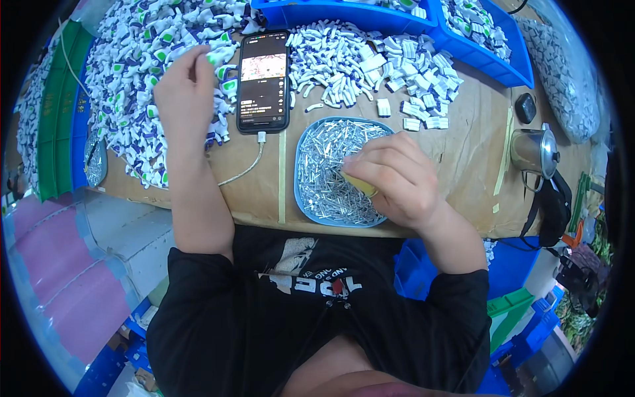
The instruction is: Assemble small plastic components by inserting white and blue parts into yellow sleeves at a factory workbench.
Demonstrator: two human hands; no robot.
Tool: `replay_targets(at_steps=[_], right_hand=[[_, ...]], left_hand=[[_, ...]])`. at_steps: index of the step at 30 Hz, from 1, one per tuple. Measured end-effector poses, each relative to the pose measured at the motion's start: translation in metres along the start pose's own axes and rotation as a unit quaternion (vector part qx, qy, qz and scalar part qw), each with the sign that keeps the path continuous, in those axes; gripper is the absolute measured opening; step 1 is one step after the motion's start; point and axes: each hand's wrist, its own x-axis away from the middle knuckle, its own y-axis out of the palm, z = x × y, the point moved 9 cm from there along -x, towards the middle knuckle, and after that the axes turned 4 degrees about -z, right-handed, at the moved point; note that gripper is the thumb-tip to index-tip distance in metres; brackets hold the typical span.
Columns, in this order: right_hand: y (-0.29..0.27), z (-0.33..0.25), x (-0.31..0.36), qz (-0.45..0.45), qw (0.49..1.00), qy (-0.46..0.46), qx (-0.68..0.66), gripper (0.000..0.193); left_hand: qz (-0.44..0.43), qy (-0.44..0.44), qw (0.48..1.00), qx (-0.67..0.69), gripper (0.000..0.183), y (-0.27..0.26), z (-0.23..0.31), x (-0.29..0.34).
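Pins [324,159] are kept from scattering by a tub [297,173]. A yellow piece [361,185] is pinched by the right hand [405,178]; left hand [184,89] curled, grip unclear.

Yellow thing [360,184] — partly hidden

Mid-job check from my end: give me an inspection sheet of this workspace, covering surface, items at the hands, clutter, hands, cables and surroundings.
Surface: brown-covered table, pale tape strips on it.
Items at the hands: light-blue tray of metal pins; heap of white-and-purple parts.
Clutter: phone, screen lit; small white parts beyond the tray; metal lidded cup and small black case to the right.
Hands: left hand over the heap, grip unclear; right hand over the tray, with a yellow thing, held or worn unclear.
Cables: white cable plugged into the phone's lower end.
Surroundings: blue bins at the far side, green crate left, clear bag of parts right.
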Motion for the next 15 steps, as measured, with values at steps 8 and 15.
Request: replay_targets(at_steps=[8,15], right_hand=[[-0.017,-0.005,0.007,0.110,0.992,-0.005,-0.059,0.029],[-0.002,0.001,-0.003,0.046,0.999,0.011,-0.016,0.042]], left_hand=[[-0.188,0.078,0.806,0.555,0.020,0.076,0.095,0.079],[-0.099,0.208,0.901,0.368,0.018,0.058,0.106,0.087]])
